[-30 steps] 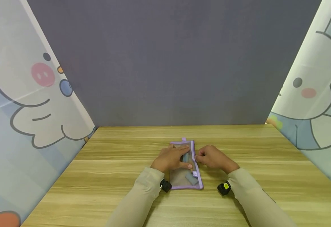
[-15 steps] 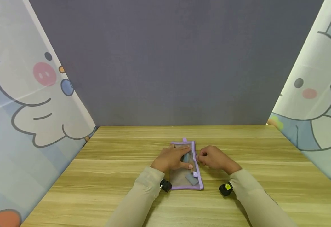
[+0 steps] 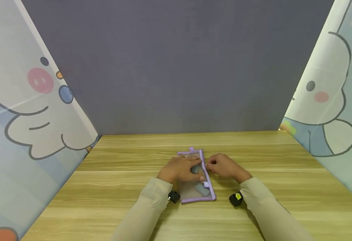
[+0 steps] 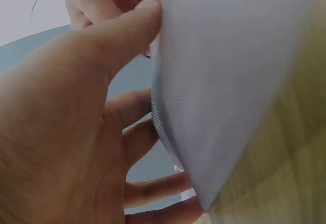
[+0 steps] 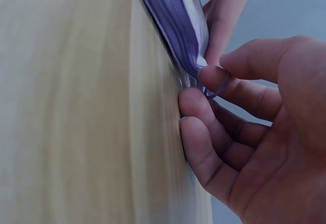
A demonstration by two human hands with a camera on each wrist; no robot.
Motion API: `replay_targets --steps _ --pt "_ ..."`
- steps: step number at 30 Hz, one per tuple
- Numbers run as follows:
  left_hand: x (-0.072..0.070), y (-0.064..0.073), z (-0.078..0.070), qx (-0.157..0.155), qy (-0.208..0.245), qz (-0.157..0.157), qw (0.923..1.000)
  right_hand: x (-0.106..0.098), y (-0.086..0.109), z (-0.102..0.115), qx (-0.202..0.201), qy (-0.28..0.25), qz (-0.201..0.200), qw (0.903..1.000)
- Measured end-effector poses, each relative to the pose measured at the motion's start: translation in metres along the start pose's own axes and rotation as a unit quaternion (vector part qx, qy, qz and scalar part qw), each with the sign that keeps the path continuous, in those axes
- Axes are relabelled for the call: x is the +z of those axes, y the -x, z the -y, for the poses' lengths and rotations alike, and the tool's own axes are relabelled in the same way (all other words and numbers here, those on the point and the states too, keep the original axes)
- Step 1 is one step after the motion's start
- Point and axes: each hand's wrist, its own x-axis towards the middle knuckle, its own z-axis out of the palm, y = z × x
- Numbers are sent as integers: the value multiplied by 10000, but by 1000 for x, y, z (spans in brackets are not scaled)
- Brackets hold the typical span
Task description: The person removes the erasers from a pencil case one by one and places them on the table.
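A mesh zipper pouch (image 3: 191, 192) with purple edging lies flat on the table. My left hand (image 3: 180, 169) rests on it with fingers spread, thumb near the zipper side. A grey-blue block-like thing (image 3: 202, 189) shows through the mesh; other contents are partly hidden under the hand. Beside the zipper edge, my right hand (image 3: 225, 166) pinches a purple cord loop (image 5: 220, 87) on the zipper between thumb and index finger. The other fingers curl against the tabletop. In the left wrist view the mesh (image 4: 224, 66) bulges next to the left hand (image 4: 71, 117).
The wood-grain table (image 3: 103, 201) spreads around both arms. A dark grey panel (image 3: 176, 67) stands along the back edge. Printed cartoon curtains hang at the left (image 3: 22, 134) and right (image 3: 323, 100).
The head view has shifted slightly. The pouch lies a little more slanted, its top end tipped left. Both hands keep nearly the same places on it.
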Motion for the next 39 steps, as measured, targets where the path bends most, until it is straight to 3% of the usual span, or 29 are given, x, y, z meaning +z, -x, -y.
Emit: replay_targets --steps 5,17,27,39 --pt "2 0 3 -117 -225 -100 9996 1 -2 2 -28 66 -23 10000" --pt "4 4 5 -317 -60 32 9995 5 -3 4 -118 168 29 9998" --pt "3 -1 -3 -306 -130 89 9994 -1 6 2 -201 321 16 9993" --pt "3 0 -1 -352 -55 60 9993 -1 7 1 -224 282 166 9992"
